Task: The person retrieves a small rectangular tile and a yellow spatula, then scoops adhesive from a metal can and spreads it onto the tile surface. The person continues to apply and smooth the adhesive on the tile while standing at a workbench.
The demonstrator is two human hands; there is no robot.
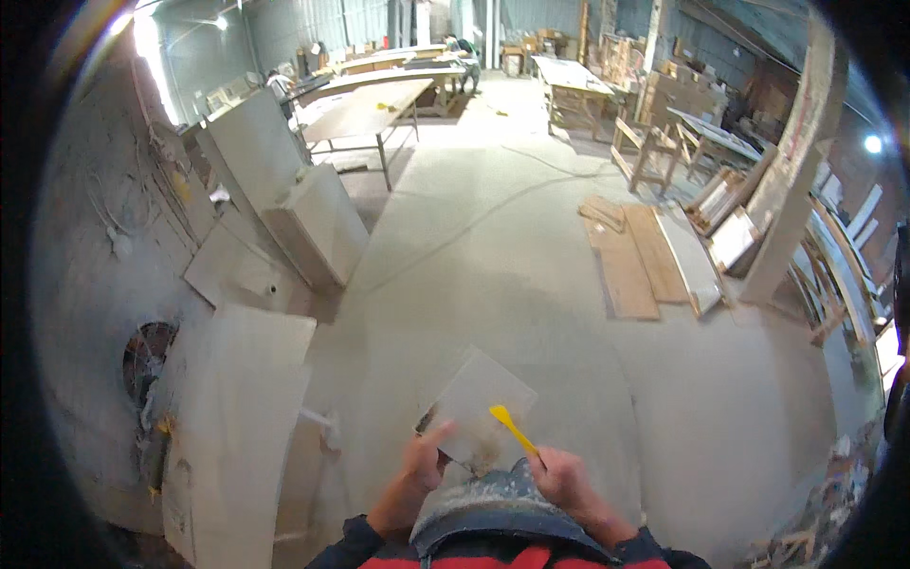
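Observation:
My left hand (425,463) is closed on the near left edge of a thin, pale grey square board (493,384), its thumb on top. A brownish smear of paste or dirt marks the board's near corner. In my right hand (561,472) is a yellow spatula (518,432), gripped by its handle. Its wider end points up and left over the board; whether it touches the surface I cannot tell. Below both hands, dusty dark clothing (502,512) covers my front.
Large pale panels (237,408) lean along the left wall, beside a round fan opening (149,358). Wooden boards (630,261) lie on the floor at the right, near a post (796,161). Worktables (365,114) stand farther back, and a cable (455,232) crosses the floor.

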